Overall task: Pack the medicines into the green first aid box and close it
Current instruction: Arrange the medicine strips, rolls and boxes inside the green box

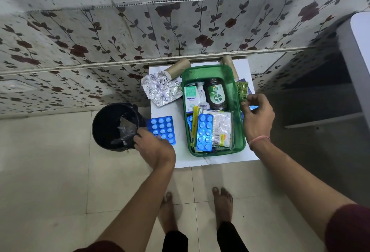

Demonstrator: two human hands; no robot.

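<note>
Both arms reach forward: my left hand [154, 147] pinches a blue pill strip [162, 128] beside the black bin [116, 126]; my right hand [258, 117] curls fingers on something I cannot tell. Between them sits the open green box [238, 131], near crumpled foil strips [161, 90].

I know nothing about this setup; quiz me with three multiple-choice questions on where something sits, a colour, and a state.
1. Where is the Dettol bottle?
A. in the green box
B. in the black bucket
C. on the floor

2. What colour is the blister pack under the left hand?
A. red
B. blue
C. yellow

3. What state is the green box in?
A. closed
B. upside down
C. open

Answers:
1 A, the bottle lies among the box's contents.
2 B, its pills and foil are blue.
3 C, the contents show from above with no lid on.
</note>
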